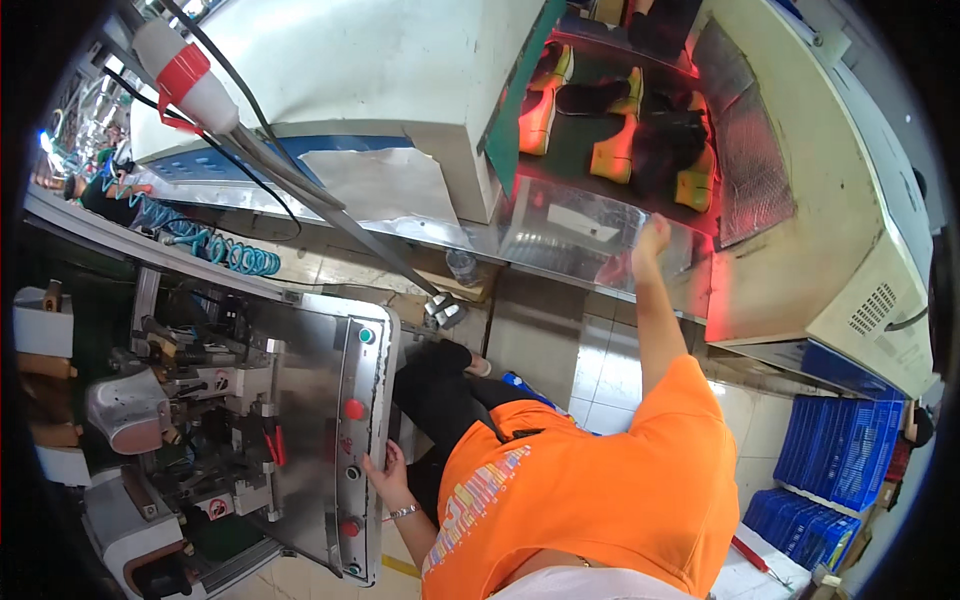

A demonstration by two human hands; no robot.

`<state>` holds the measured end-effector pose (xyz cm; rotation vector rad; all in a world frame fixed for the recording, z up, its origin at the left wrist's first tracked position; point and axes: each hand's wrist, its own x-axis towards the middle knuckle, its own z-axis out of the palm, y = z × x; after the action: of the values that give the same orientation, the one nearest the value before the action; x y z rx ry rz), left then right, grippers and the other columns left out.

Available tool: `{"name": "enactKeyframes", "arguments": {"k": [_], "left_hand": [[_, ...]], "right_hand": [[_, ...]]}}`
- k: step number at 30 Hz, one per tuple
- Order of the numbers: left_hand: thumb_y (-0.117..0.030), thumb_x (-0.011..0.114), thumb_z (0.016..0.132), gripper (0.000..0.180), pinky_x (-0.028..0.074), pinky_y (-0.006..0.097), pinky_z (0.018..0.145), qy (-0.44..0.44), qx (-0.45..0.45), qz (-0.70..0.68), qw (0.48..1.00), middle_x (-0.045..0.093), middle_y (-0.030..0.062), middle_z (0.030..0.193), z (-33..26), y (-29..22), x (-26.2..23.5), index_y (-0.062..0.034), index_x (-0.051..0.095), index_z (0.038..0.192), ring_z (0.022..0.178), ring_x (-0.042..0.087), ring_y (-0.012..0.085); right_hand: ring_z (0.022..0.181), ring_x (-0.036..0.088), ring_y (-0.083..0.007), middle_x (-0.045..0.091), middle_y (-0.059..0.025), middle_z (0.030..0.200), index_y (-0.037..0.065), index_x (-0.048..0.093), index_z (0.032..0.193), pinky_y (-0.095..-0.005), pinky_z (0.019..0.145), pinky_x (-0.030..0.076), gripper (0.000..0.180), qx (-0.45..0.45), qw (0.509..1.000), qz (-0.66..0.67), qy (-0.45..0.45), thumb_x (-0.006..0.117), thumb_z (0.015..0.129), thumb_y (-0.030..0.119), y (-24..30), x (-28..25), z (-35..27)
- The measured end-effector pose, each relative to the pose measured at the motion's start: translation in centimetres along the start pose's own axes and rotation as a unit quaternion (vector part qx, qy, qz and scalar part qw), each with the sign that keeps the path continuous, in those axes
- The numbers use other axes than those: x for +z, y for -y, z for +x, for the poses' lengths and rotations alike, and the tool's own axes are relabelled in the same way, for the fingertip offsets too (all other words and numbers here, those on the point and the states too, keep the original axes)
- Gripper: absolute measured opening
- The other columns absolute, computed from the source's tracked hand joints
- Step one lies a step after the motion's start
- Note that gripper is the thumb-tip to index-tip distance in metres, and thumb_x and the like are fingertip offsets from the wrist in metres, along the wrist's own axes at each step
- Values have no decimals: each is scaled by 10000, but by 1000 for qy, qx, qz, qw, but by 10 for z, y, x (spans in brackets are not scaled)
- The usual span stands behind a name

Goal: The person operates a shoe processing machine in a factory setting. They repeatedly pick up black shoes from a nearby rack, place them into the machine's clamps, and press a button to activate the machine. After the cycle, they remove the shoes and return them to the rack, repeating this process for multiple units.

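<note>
Shiny metal covers the shelf [590, 235] in front of the big oven [860, 250], and the right hand [652, 238] reaches up to it with the arm stretched far out. The fingers rest on the shelf edge near a white card [582, 222]. I cannot tell if this hand is grasping anything or just touching. Behind the shelf, under red light, a few shoes [615, 135] with yellow and orange soles and dark tops sit on a green belt [575, 140]. They look light and bendy on top, with firmer soles, so the sole or the heel seems the best place to take hold. They may be warm from the light.

The left hand [385, 468] is down low, fingers spread and loose, pressing on the edge of a steel panel [355, 440] with red and green buttons [354, 409]. That edge looks thin and hard.

Room is tight. The oven wall stands close on the right, a grey machine [330, 90] on the left, and a long metal rod [330, 215] slants across. The tiled floor [620, 370] between them is the open path.
</note>
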<state>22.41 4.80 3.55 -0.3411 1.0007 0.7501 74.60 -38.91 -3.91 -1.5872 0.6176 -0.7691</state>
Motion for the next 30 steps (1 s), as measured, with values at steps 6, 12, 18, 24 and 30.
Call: {"name": "enactKeyframes", "arguments": {"k": [6,12,18,24,30], "left_hand": [[-93,635,725,383,450,459,830,-3,10,14,1000,541,158,1028,-6,-3,4,10,496,1066,964,512,295],[-108,641,685,395,447,467,826,-30,4,23,999,544,167,990,-4,-7,4,-3,510,1042,938,514,309],[-174,621,707,382,458,432,811,-109,16,2,994,559,155,985,-9,-6,15,-18,513,1039,940,533,279],[-205,638,689,372,453,407,776,-123,24,44,991,599,117,972,-9,-3,26,-52,547,1015,887,572,252],[-236,629,706,391,426,435,808,-130,34,33,990,592,111,1008,-17,5,20,-47,530,1034,918,561,240]], "right_hand": [[1065,447,-357,487,-212,1103,50,550,1030,-423,868,385,382,-80,964,-227,-112,557,648,49,46,17,71],[1071,440,-376,387,-233,1215,72,489,1118,-436,895,380,425,-148,950,-274,15,519,694,76,88,21,164],[1113,429,-389,362,-249,1271,47,348,1273,-413,896,393,594,-302,862,-363,183,517,707,109,86,60,233],[989,513,-347,535,-176,1076,32,501,1124,-392,819,426,451,-253,869,-399,149,621,711,165,45,63,243],[768,541,-256,548,-119,820,-28,569,842,-294,702,427,150,-383,887,-143,215,623,738,65,174,28,119]]}}
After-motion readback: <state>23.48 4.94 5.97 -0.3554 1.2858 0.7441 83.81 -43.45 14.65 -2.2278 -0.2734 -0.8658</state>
